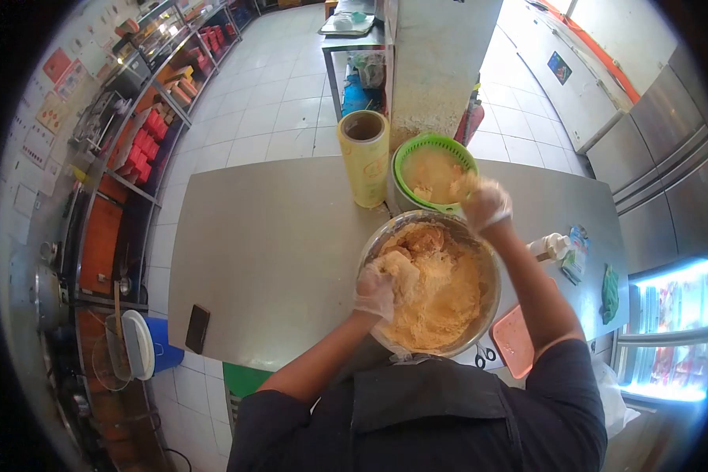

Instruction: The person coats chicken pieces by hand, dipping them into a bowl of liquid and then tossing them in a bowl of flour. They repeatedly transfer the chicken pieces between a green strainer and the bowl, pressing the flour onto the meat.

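A large metal bowl of orange-tinted flour stands before me on the table. My left hand, in a clear plastic glove, is closed around a flour-coated piece, which looks like chicken, at the bowl's left side. More coated lumps lie at the back of the bowl. My right hand, also gloved, is smeared by motion above the bowl's far right rim, beside a green basket. Coated pieces and a cloudy tan liquid show inside the basket, which sits in a metal pot. The right fingers are too blurred to read.
A roll of plastic wrap stands upright beside the basket. On the steel table are a phone, scissors, a pink tray, a white bottle and a green cloth. A pillar rises behind.
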{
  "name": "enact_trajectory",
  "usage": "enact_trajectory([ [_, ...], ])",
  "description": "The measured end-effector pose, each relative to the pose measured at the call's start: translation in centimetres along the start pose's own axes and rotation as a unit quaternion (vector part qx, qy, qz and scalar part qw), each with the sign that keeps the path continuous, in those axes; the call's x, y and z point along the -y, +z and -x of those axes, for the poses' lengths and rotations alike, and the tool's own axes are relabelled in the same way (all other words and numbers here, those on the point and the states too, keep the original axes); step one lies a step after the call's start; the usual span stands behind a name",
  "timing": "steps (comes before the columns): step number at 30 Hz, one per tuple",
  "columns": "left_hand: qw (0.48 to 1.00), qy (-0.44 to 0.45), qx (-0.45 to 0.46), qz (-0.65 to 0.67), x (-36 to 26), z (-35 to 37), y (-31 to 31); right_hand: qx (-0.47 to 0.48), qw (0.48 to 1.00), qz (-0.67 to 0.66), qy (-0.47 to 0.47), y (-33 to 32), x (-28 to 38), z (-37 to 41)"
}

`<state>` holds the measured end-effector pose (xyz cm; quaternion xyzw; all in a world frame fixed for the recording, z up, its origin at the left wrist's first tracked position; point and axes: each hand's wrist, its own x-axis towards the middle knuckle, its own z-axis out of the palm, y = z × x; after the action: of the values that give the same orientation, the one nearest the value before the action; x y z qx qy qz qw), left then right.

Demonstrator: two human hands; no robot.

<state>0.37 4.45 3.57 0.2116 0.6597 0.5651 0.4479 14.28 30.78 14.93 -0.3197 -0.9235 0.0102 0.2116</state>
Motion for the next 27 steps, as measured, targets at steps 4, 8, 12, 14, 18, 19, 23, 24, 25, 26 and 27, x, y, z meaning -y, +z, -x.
enact_trajectory([
  [4,0.996,-0.067,-0.046,0.027,-2.3,-4.7,1.4,0.023,0.986,-0.010,-0.162,0.0,2.5,11.3],
  [8,0.906,0.188,-0.089,-0.368,-7.0,-13.4,4.0,0.141,0.988,-0.067,0.004,-1.5,6.4,18.1],
  [12,0.780,0.263,-0.062,-0.564,-13.7,-20.3,7.3,0.057,0.993,-0.101,0.008,-2.2,7.9,21.0],
  [14,0.814,0.203,-0.058,-0.541,-15.7,-22.4,8.7,0.040,0.991,-0.129,-0.013,-3.0,7.8,21.5],
  [18,0.783,0.198,-0.090,-0.583,-16.4,-25.7,10.3,0.092,0.988,-0.123,0.023,-2.0,7.0,21.9],
  [19,0.762,0.208,-0.088,-0.607,-16.8,-25.8,10.5,0.069,0.991,-0.118,-0.002,-2.0,6.8,22.3],
  [23,0.710,0.316,-0.038,-0.629,-14.4,-30.0,9.7,0.011,0.993,-0.096,-0.067,-4.3,6.9,21.4],
  [24,0.684,0.311,-0.016,-0.660,-14.8,-29.5,9.6,0.021,0.993,-0.112,-0.025,-3.8,7.0,21.6],
  [25,0.657,0.306,0.004,-0.689,-15.3,-29.0,9.5,0.029,0.991,-0.128,0.016,-3.0,7.0,21.7],
  [26,0.605,0.317,0.015,-0.730,-15.1,-28.8,9.1,0.038,0.987,-0.143,0.055,-2.5,6.9,21.8],
  [27,0.551,0.328,0.026,-0.767,-14.5,-28.5,8.5,0.030,0.988,-0.143,0.055,-2.4,6.9,21.7],
])
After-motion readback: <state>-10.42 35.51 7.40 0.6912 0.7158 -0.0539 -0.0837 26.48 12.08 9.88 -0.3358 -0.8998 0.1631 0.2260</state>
